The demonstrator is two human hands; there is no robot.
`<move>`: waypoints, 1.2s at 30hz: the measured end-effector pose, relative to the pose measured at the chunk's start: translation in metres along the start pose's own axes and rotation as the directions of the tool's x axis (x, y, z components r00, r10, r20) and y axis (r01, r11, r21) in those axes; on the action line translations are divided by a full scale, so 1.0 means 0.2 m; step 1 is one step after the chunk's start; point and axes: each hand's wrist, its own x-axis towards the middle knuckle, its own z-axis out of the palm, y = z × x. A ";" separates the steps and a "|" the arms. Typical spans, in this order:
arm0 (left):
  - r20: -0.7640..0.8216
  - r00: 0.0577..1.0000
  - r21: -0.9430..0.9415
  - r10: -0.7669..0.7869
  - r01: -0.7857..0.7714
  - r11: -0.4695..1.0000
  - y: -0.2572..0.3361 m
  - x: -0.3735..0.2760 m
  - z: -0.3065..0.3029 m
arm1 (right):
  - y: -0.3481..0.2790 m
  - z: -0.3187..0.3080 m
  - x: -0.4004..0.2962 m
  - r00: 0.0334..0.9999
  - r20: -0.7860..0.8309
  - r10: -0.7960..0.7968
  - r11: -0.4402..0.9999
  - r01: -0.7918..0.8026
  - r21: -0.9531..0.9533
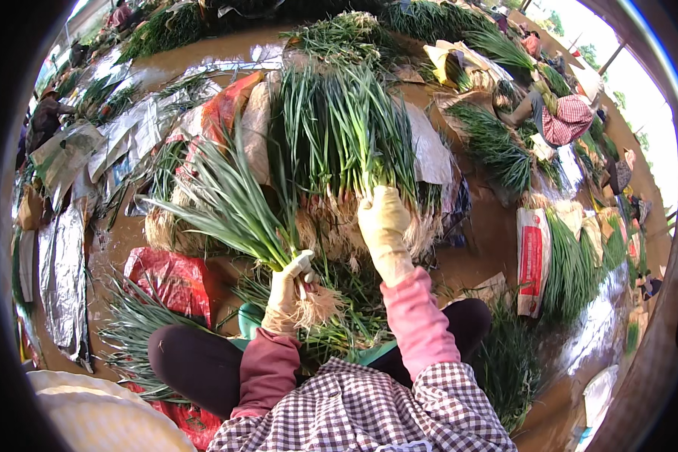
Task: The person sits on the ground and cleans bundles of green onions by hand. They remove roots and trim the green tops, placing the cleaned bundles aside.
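Observation:
My left hand point(285, 291), in a pale glove, is closed around the lower stems of a bunch of green onions point(240, 217); their leaves fan up and left, and the stringy roots hang by my wrist. My right hand point(384, 220), gloved too, reaches forward to the base of a leafy stem cluster point(367, 130) in the large row of green onions point(316, 130). Its fingertips are turned away, so whether they grip the stems is hidden. Pale and pinkish stem bases with tangled roots face me along the row. Loose green leaves point(344, 322) lie between my knees.
A red plastic sack point(172, 279) lies left of my knees, beside more green onions point(133, 333). A printed sack point(532, 260) and bundled onions point(570, 265) stand at right. A person in a checked top point(568, 118) bends at upper right; another person point(48, 116) is at far left. The brown floor looks wet.

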 end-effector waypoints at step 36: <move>0.057 0.998 0.188 0.035 -0.045 0.981 -0.06 -0.06 0.10 | 0.33 0.08 -0.41 0.981 -0.122 -0.152 0.834 0.194 0.517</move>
